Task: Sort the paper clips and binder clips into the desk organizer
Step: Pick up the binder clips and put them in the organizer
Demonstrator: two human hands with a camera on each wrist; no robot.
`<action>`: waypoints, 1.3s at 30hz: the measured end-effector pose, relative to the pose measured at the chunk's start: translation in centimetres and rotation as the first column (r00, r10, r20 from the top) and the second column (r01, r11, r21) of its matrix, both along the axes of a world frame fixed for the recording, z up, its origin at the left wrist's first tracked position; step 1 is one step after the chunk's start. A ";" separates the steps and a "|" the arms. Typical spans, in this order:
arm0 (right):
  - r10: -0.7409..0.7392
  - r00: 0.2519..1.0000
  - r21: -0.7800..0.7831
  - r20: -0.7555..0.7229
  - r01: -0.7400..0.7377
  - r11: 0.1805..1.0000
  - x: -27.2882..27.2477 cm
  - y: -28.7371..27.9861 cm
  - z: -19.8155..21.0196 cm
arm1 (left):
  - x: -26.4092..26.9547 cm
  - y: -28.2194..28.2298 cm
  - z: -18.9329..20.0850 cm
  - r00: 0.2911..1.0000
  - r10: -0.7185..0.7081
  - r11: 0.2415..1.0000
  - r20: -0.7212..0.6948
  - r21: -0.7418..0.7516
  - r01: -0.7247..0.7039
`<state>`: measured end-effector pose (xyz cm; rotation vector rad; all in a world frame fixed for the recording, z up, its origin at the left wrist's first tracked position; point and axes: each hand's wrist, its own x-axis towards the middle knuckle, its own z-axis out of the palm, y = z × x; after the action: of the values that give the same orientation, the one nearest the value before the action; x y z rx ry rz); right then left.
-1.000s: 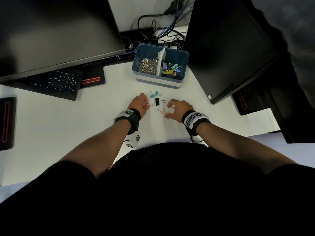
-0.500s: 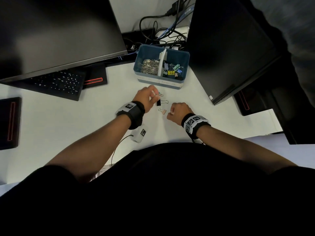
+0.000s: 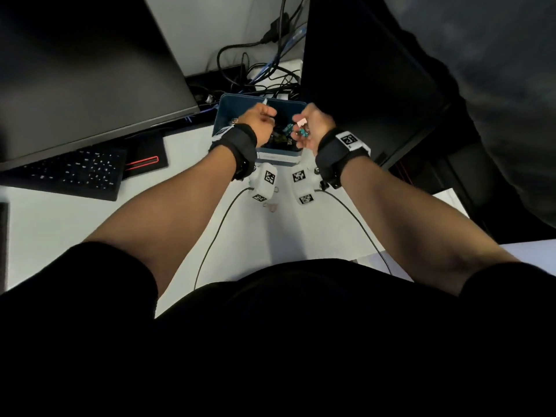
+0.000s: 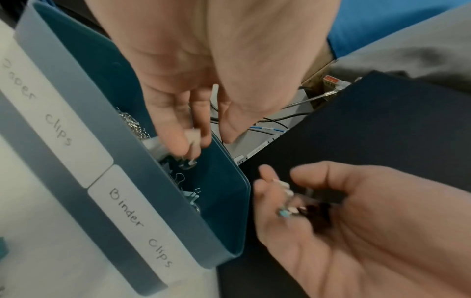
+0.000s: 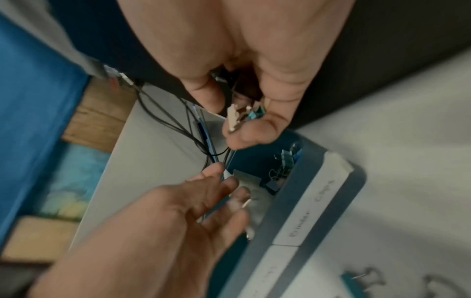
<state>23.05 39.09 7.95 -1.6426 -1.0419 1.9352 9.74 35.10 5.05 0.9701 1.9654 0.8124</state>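
2 hands over the desk organizer (image 3: 278, 154), so drops land inside. Right hand (image 3: 310, 127) cups a few binder clips (image 5: 244, 115) beside the Binder Clips side; left hand (image 3: 255, 123) pinches something small near the divider, can't tell what.

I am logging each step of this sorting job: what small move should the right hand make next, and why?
Probably shift a little left and let go: the right hand grips small coloured binder clips beside the blue plastic desk organizer, by its end labelled "Binder Clips", where other binder clips already lie.
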 end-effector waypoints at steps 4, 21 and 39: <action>-0.026 0.995 -0.062 -0.096 0.020 0.998 -1.2 1.4 -0.9 | -0.9 -1.1 -0.2 0.994 0.111 0.985 0.007 0.132 -0.111; 0.491 0.520 0.340 0.699 -0.846 0.412 1.1 -7.2 -6.4 | -1.2 -13.4 -7.9 0.648 -0.624 0.781 -0.436 -0.357 0.513; 0.468 0.371 0.298 0.802 -0.928 0.224 0.8 -10.2 -10.4 | -1.2 -15.5 -8.9 0.790 -0.407 0.913 -0.459 -0.233 0.335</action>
<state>23.84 28.86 -2.48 -1.2111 -2.8943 0.9160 8.59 19.58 -3.83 1.5380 2.1084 0.1963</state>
